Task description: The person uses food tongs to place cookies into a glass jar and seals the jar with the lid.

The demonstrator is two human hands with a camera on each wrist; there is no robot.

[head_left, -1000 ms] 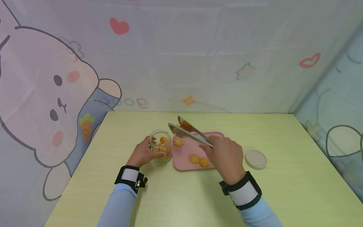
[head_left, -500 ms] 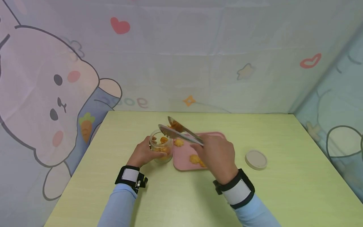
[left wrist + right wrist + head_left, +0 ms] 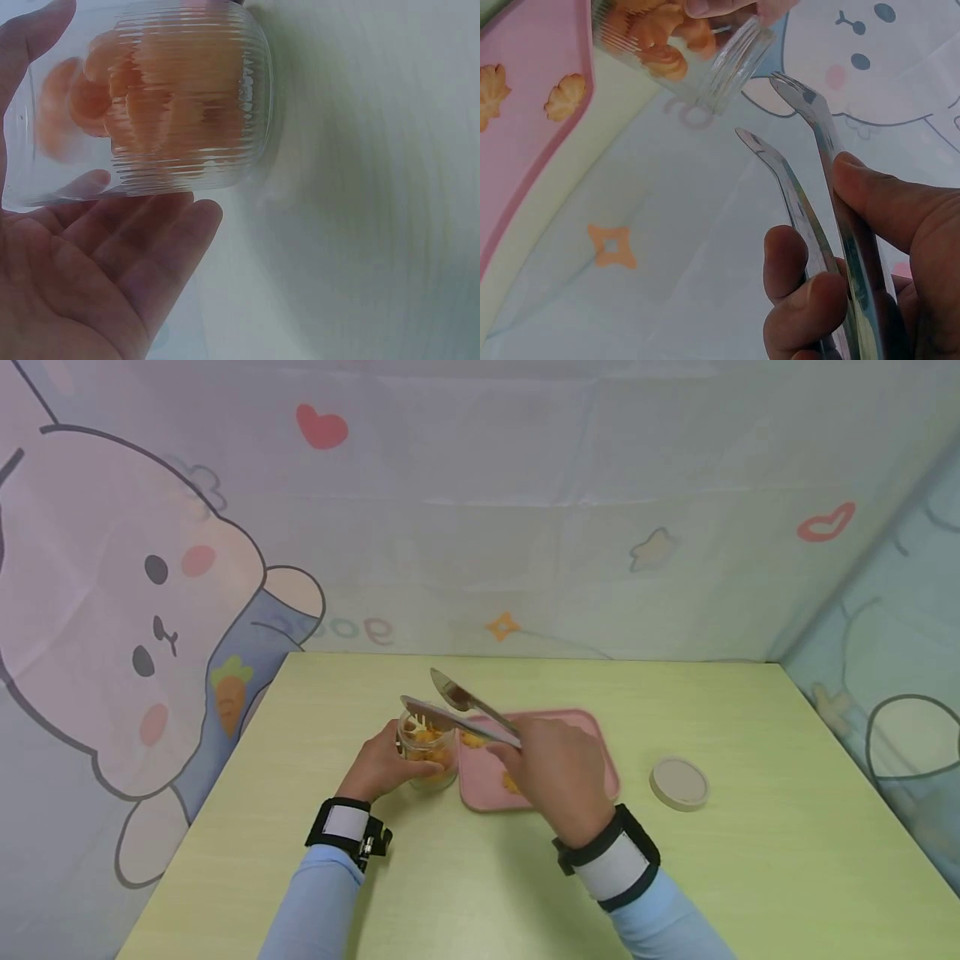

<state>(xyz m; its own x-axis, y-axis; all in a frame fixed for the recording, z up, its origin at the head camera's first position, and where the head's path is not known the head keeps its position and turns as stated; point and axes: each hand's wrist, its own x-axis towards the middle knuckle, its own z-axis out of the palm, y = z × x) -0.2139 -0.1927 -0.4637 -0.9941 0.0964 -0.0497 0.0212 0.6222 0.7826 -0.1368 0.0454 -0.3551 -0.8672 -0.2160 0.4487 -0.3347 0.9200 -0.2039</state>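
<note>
My left hand [image 3: 378, 764] grips a clear glass jar [image 3: 437, 782] on the table, thumb across its front and fingers behind. In the left wrist view, golden piped cookies [image 3: 161, 97] are piled inside, behind ribbed glass. My right hand [image 3: 558, 768] holds metal serving tongs [image 3: 465, 722] between thumb and fingers. The tongs' arms are spread, and in the right wrist view nothing sits between their tips. From the head, one tip overlaps the jar's open mouth. Right of the jar lies a pink tray [image 3: 483, 781] with loose cookies [image 3: 566, 97], partly hidden by my right hand.
A round, pale lid [image 3: 679, 782] lies on the light wooden table [image 3: 765, 860], right of the tray. Behind the table hangs a cartoon-printed cloth [image 3: 480, 527], and another stretch of it closes the right side.
My right hand has moved left with the tongs, bringing their tips from over the tray to the jar's mouth. An orange-brown patch between the tips has gone. My left hand stays on the jar.
</note>
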